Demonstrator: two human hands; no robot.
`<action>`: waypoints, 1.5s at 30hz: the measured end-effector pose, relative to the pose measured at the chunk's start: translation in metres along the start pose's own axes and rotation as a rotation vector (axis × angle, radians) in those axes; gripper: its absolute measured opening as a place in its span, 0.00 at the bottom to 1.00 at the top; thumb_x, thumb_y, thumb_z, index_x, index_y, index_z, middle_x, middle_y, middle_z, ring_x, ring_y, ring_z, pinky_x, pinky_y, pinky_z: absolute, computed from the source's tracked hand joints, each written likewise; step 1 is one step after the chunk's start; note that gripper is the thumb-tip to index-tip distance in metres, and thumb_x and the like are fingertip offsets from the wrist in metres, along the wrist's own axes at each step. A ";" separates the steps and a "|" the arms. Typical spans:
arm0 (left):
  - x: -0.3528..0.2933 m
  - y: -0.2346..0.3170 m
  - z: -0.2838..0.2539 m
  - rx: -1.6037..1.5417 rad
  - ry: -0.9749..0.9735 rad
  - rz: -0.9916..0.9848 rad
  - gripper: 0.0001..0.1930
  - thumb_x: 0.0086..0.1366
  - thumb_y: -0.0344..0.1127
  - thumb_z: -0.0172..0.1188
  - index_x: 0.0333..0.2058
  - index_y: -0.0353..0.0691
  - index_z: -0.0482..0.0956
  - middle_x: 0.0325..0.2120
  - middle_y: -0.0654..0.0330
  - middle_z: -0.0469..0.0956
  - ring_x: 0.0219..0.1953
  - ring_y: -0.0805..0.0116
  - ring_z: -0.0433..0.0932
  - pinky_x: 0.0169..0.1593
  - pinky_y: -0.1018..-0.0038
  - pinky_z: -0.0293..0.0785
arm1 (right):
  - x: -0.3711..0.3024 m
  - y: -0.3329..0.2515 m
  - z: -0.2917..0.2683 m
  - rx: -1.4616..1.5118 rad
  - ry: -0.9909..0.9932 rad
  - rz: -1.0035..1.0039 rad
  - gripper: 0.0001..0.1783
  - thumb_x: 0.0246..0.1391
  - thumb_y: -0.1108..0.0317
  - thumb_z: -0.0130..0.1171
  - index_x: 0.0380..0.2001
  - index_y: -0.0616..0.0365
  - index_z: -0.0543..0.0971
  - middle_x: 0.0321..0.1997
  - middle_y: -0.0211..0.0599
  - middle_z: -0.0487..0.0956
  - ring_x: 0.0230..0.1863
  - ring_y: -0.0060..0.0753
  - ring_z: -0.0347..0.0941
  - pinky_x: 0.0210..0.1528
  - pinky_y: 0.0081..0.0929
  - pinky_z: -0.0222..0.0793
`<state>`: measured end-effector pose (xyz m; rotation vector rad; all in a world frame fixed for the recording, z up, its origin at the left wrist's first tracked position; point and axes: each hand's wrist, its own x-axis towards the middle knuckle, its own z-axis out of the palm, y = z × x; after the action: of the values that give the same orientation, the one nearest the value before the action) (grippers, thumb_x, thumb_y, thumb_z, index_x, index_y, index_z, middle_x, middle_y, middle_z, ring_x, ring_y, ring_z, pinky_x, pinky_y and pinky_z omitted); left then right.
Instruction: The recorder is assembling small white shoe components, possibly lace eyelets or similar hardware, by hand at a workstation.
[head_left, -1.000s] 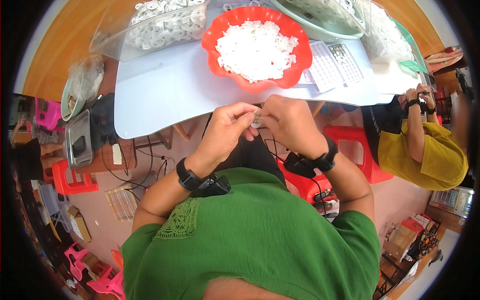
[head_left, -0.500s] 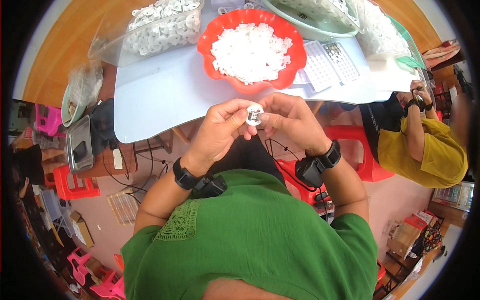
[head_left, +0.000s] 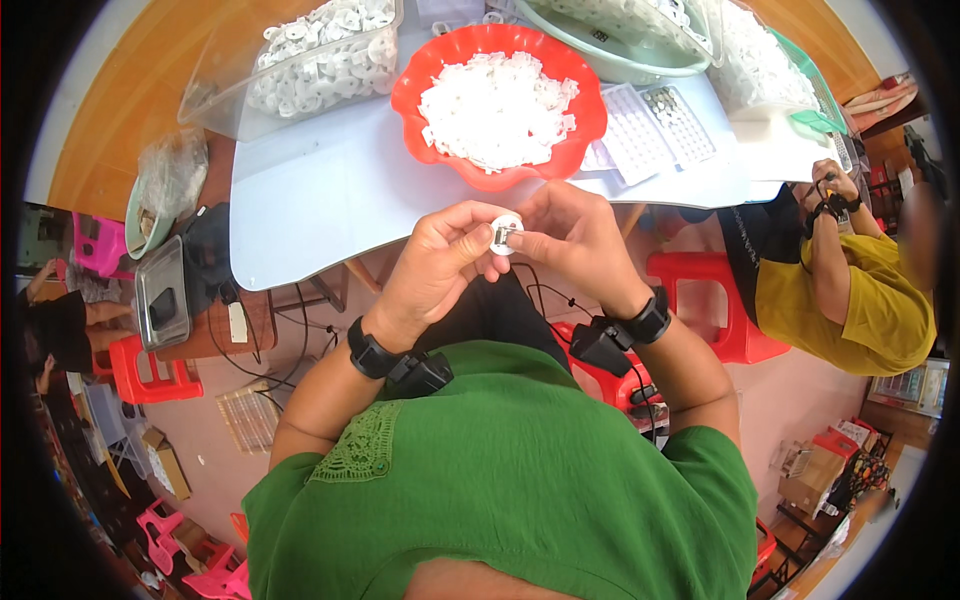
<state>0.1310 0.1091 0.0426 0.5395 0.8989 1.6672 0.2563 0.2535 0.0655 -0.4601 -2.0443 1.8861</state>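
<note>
Between my fingertips, just off the near edge of the pale blue table, is a small round white plastic piece with metal contacts. My left hand pinches its left side between thumb and fingers. The thumb of my right hand presses on the face near the metal part, covering some of it. The fingers of that hand curl behind, partly hidden. Straight ahead stands a red wavy-rimmed bowl heaped with small clear-white plastic pieces.
A clear bin of white round parts stands at the far left, a pale green basin at the back. Trays of small round items lie right of the bowl. A co-worker in a yellow shirt sits at the right by a red stool.
My right thumb has shifted left over the face of the round piece and now covers more of it. The left hand keeps its pinch nearly unmoved.
</note>
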 end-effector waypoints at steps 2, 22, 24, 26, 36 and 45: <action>0.001 0.001 -0.001 -0.059 -0.027 -0.012 0.14 0.67 0.35 0.52 0.47 0.33 0.73 0.32 0.62 0.76 0.30 0.76 0.76 0.35 0.81 0.74 | -0.001 -0.010 0.006 -0.210 0.105 -0.220 0.09 0.42 0.76 0.64 0.28 0.62 0.74 0.26 0.33 0.75 0.24 0.21 0.72 0.23 0.21 0.67; -0.004 -0.007 0.009 0.057 0.006 0.101 0.16 0.64 0.37 0.58 0.46 0.34 0.74 0.31 0.64 0.76 0.30 0.78 0.74 0.35 0.81 0.73 | -0.006 -0.010 0.018 -0.923 0.138 -0.971 0.11 0.32 0.73 0.60 0.23 0.63 0.70 0.26 0.37 0.67 0.23 0.33 0.66 0.20 0.26 0.62; -0.004 -0.006 0.012 0.082 0.009 0.121 0.13 0.64 0.33 0.57 0.46 0.34 0.74 0.30 0.63 0.76 0.30 0.78 0.74 0.35 0.80 0.73 | -0.009 -0.009 0.017 -0.948 0.153 -0.987 0.11 0.32 0.74 0.60 0.23 0.64 0.71 0.26 0.37 0.67 0.23 0.33 0.65 0.20 0.26 0.62; -0.006 -0.004 0.015 0.105 0.018 0.145 0.12 0.64 0.29 0.56 0.45 0.35 0.74 0.30 0.62 0.76 0.30 0.78 0.74 0.35 0.80 0.73 | -0.011 -0.009 0.018 -0.971 0.161 -1.007 0.11 0.32 0.74 0.60 0.24 0.64 0.71 0.27 0.38 0.68 0.22 0.32 0.65 0.19 0.26 0.62; -0.011 0.001 0.021 0.220 -0.037 0.240 0.13 0.62 0.33 0.58 0.44 0.33 0.75 0.36 0.61 0.72 0.31 0.75 0.73 0.35 0.79 0.73 | -0.014 -0.006 0.018 -0.933 0.188 -1.077 0.13 0.33 0.79 0.61 0.28 0.68 0.72 0.30 0.42 0.71 0.22 0.35 0.68 0.21 0.27 0.64; -0.009 0.003 0.023 0.291 -0.011 0.242 0.09 0.63 0.28 0.57 0.42 0.34 0.75 0.34 0.64 0.74 0.32 0.80 0.72 0.36 0.82 0.73 | -0.015 -0.007 0.019 -0.879 0.199 -1.026 0.15 0.31 0.81 0.61 0.28 0.67 0.71 0.29 0.41 0.71 0.21 0.35 0.69 0.20 0.28 0.65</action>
<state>0.1490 0.1065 0.0603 0.8835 1.1111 1.7555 0.2611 0.2297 0.0705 0.2204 -2.2004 0.3250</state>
